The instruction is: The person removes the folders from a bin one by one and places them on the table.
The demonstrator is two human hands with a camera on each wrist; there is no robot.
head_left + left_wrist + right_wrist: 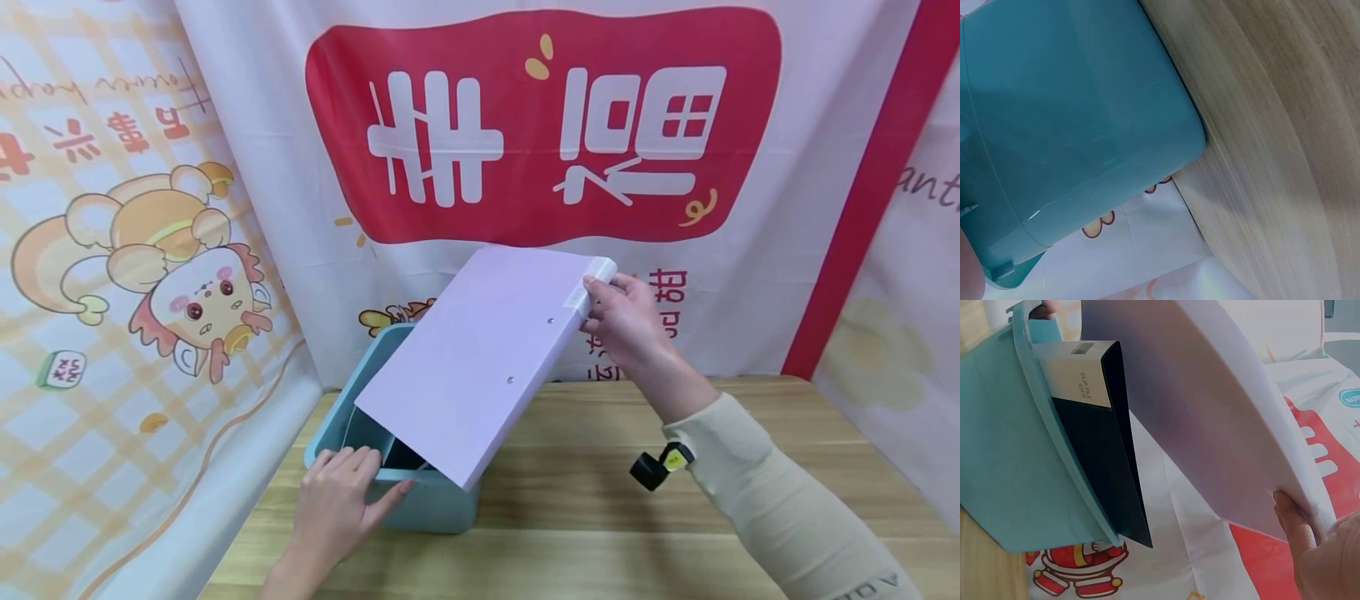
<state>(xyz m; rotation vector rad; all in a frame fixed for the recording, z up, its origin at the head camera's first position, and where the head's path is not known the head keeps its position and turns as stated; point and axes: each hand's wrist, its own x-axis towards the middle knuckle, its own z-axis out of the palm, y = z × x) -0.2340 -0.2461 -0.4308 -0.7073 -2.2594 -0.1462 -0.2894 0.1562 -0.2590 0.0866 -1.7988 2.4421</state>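
My right hand (626, 321) pinches a lilac file folder (480, 342) at the upper end of its spine, thumb on the near face. The folder slants over a blue-green plastic bin (427, 504), its lower corner overlapping the bin's near rim in the head view. With fingers hooked over that rim and thumb along the outside, my left hand (337, 492) grips the bin. Inside the bin stands a dark clip file (1094, 437) with a pale label on its spine, partly sticking out above the rim. The lilac folder hides much of the bin's inside from above.
The bin stands on a wood-grain table (600, 508), towards its left side. A printed cloth (540, 125) hangs behind, and another patterned cloth (112, 333) lines the left. A small black device (660, 467) is strapped at the right sleeve.
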